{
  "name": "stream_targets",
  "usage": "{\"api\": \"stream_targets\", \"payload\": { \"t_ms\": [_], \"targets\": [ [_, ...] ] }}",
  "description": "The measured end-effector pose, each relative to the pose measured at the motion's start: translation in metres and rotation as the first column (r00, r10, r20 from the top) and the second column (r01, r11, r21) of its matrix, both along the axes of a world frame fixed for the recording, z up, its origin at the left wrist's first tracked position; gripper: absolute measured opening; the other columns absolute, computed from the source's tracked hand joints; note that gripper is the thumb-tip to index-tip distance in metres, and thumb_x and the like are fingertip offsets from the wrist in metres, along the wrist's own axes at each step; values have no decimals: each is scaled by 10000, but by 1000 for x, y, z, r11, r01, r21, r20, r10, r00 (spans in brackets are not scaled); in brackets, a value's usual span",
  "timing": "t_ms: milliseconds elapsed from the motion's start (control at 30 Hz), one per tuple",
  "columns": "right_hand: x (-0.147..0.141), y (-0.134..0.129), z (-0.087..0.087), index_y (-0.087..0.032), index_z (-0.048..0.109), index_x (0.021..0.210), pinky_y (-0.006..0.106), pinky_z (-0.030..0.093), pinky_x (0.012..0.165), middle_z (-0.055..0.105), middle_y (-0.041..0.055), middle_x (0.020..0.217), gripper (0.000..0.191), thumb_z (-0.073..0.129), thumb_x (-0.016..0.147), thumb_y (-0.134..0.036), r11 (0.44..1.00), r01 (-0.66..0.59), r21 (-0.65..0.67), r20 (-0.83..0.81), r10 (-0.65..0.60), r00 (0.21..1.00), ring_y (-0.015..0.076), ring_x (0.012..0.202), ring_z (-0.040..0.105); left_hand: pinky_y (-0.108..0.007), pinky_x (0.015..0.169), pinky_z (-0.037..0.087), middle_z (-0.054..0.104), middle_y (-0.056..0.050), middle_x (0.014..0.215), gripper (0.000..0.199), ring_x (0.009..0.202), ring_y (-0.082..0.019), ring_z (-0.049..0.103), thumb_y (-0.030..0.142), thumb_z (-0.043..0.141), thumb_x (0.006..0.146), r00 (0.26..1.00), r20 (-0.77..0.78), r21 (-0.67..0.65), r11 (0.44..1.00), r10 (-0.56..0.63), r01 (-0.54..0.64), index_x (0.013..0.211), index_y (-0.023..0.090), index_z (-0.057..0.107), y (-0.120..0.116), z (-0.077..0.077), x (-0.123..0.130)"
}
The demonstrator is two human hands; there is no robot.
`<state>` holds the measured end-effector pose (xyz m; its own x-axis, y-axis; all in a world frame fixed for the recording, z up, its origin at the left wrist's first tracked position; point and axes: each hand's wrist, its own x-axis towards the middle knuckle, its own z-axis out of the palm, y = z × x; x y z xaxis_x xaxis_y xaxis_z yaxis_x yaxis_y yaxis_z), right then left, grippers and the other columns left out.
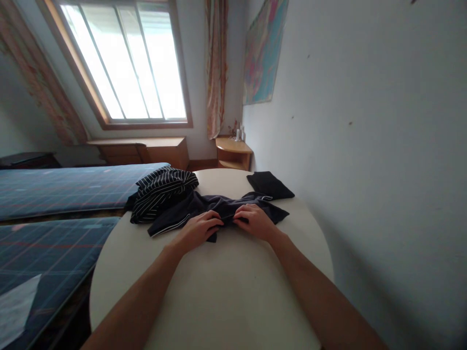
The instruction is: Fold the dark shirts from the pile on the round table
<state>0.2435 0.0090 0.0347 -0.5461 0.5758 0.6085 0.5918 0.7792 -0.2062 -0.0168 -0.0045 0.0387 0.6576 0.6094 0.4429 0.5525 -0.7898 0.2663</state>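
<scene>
A dark garment with white piping (182,209) lies spread and rumpled across the round white table (226,291). My left hand (202,227) pinches its near edge left of the middle, fingers closed on the cloth. Close beside it on the right, my right hand (253,221) grips the same edge, its fingers curled onto the fabric. A small dark flap hangs toward me below my left fingers. Against the garment's left side rests a heaped black cloth with white stripes (164,187). A folded black cloth (270,184) lies at the table's back right.
Blue plaid mattresses (73,189) stand left of the table, with a white sheet (20,308) on the nearer one. A white wall (383,170) runs along the right. Beyond the table are a wooden corner shelf (233,146), a desk (164,146) and a window (127,63).
</scene>
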Motion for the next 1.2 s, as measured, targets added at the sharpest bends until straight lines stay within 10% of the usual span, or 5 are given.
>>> {"api": "stream_targets", "payload": {
  "t_ms": [467,800,1200],
  "targets": [
    [0,-7,8,-226,682,825,343,492,825,734,34,871,92,684,893,-288,999,-13,30,-93,16,996,191,830,671,-294,758,482,674,-37,870,75,822,-193,631,278,562,930,993,43,55,992,110,-112,931,223,613,-1,3,-1],
    [4,-4,4,-223,711,883,310,523,805,742,47,923,126,751,837,-334,996,-50,-78,-13,50,999,198,851,694,-285,746,480,702,-25,891,127,823,-196,669,322,513,957,956,117,35,961,270,-276,971,233,602,1,3,-1],
    [21,2,7,-248,703,1072,349,553,852,760,40,1016,173,595,938,-264,988,116,-104,-302,-142,943,208,929,717,-328,838,518,717,-28,1058,413,941,-219,675,101,517,793,907,165,-34,921,387,-387,1171,252,583,8,7,-13]
  ]
}}
